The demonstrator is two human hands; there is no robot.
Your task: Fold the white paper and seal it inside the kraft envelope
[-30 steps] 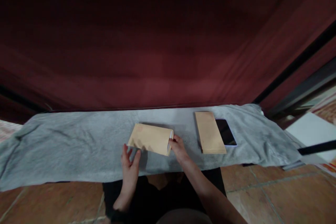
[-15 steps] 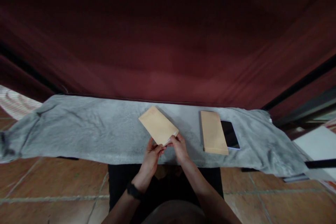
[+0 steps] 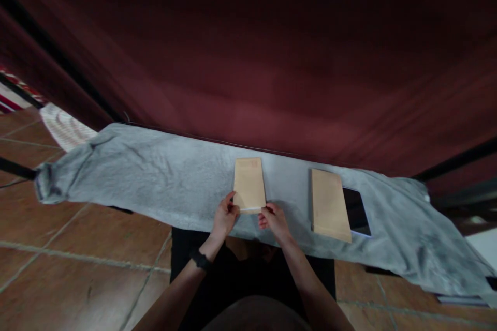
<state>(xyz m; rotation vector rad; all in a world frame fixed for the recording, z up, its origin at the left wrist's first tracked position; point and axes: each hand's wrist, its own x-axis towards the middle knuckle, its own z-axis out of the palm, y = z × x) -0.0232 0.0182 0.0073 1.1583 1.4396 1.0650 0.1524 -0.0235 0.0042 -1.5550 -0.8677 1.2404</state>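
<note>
A tan paper envelope lies lengthwise in front of me, with a reddish mark near its far right corner and a white strip along its near edge. My left hand pinches the near left corner, thumb on top. At the near right corner, my right hand grips the paper between thumb and fingers, the other fingers curled below. What is inside the envelope is hidden. Off to the right rests a stack of similar tan envelopes, partly over a dark-screened phone or tablet.
A grey plush cloth covers the long narrow surface. Behind it hangs a dark red curtain, between slanting black poles. Tiled floor shows below, and my legs are under the near edge.
The envelope has turned from slanted to nearly straight, its near edge now facing me. My hands have moved apart to its two near corners. The view has shifted and tilted slightly.
</note>
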